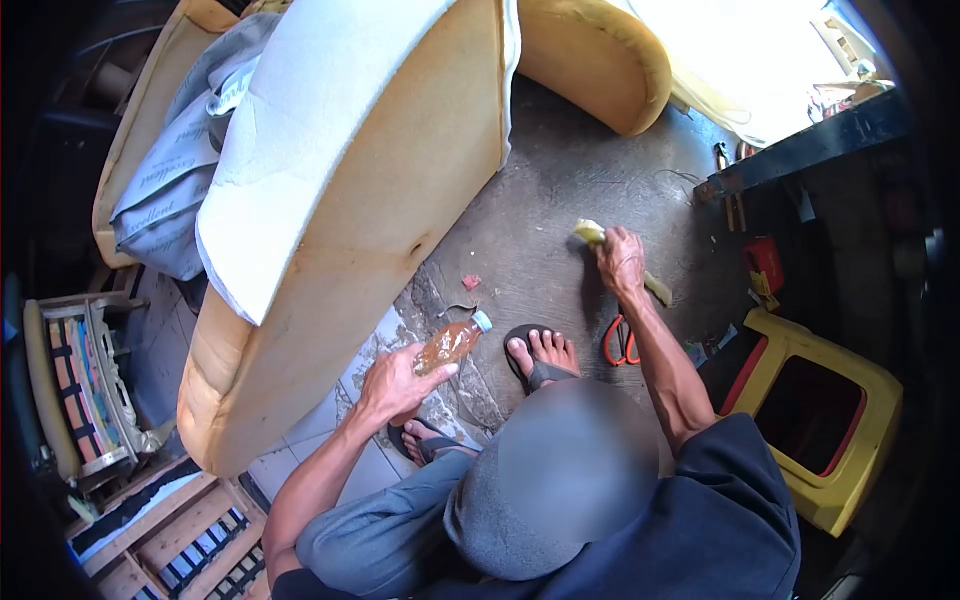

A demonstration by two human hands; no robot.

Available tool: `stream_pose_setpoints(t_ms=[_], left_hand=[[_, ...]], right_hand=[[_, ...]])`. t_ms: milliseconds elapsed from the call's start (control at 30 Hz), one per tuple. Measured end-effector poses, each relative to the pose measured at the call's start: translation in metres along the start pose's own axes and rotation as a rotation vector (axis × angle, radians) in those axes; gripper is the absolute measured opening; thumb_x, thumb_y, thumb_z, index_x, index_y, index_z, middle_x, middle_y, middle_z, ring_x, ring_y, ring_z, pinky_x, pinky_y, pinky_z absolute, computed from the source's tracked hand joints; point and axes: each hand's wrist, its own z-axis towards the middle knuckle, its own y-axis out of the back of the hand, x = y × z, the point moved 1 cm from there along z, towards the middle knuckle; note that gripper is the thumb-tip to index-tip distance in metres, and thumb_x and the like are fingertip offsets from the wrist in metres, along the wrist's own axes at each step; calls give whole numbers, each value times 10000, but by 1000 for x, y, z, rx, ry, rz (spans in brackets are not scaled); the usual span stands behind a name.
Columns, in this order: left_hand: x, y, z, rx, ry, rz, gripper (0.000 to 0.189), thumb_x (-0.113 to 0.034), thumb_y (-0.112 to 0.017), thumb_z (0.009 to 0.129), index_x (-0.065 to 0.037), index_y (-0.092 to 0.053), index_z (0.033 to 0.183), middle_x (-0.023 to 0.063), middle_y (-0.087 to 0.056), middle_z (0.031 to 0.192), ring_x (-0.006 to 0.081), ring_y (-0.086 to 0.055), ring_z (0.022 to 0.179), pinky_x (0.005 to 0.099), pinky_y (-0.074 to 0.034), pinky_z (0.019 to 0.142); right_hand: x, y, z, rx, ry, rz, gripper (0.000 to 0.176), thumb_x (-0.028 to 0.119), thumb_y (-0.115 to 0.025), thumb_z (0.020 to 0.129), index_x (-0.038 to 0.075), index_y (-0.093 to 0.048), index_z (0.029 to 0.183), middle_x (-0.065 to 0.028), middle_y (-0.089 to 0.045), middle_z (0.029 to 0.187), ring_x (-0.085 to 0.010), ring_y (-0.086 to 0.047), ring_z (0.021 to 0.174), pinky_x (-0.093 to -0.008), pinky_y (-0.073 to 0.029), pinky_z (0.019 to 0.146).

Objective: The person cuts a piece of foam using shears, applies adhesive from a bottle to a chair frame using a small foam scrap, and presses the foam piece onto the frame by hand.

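While the left hand [395,382] grips a small clear plastic bottle of amber liquid [448,345], fingers closed round its lower half, the bottle lies tilted with its pale blue cap pointing away from the palm, above the floor. The bottle sits just beyond the left fingertips, close to the edge of a big yellow foam cushion with a white top layer [330,200], which stands tilted on the far side of that hand.

The right hand [622,262] is closed over a pale yellow strip [590,232], pressed down on the grey concrete floor [540,170]. One end sticks out past the fingertips and the other trails out at the wrist side. Can't tell what the strip is made of.

Orange-handled scissors [620,342] lie on the floor just beside the right forearm, behind the fingers. A foot in a dark sandal [540,355] sits between the two hands, and a small red scrap [471,282] lies just beyond the bottle cap. A yellow plastic stool with a red inner frame [850,390] stands well out from the right hand, on its outer side.
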Motion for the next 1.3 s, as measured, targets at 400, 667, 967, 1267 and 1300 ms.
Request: stream_pose_setpoints(t_ms=[400, 667, 967, 1267, 1300], left_hand=[[-4, 14, 5, -142, -185, 16, 548, -529, -689, 914, 10, -674, 1016, 261, -653, 686, 423, -686, 657, 475, -524, 622], [-7, 13, 2, -127, -191, -3, 491, -471, -709, 916, 14, -655, 962, 229, -619, 637, 403, -645, 589, 464, -497, 582], [-11, 15, 5, -110, -157, -11, 463, -449, -707, 926, 4, -679, 1018, 216, -620, 627, 384, -640, 568, 456, -494, 568], [-3, -1, 11, -2, 77, 216, 545, -462, -702, 922, 40, -657, 1129, 260, -687, 713, 432, -713, 686, 506, -569, 668], [1, -3, 13, -34, 75, 217, 545, -462, -702, 922, 40, -657, 1129, 260, -687, 713, 432, -713, 686, 506, -569, 668]], right_hand=[[158, 60, -47, 535, -76, 841, 354, 216, -651, 910, 28, -669, 1209, -137, -723, 833, -187, -704, 730, -385, -562, 711], [160, 40, -63, 701, -266, 886, 414, 311, -650, 898, 57, -696, 1222, -70, -669, 728, -149, -634, 615, -371, -519, 634], [156, 29, -72, 693, -341, 1011, 420, 308, -646, 901, 95, -723, 1256, -19, -564, 596, -91, -493, 473, -321, -424, 493], [173, 83, -62, 935, -510, 1264, 173, 204, -703, 893, 37, -700, 940, 43, -548, 670, -52, -448, 522, -246, -320, 469], [176, 87, -58, 931, -475, 1262, 173, 204, -703, 893, 37, -700, 940, 43, -548, 670, -52, -448, 522, -246, -320, 469]])
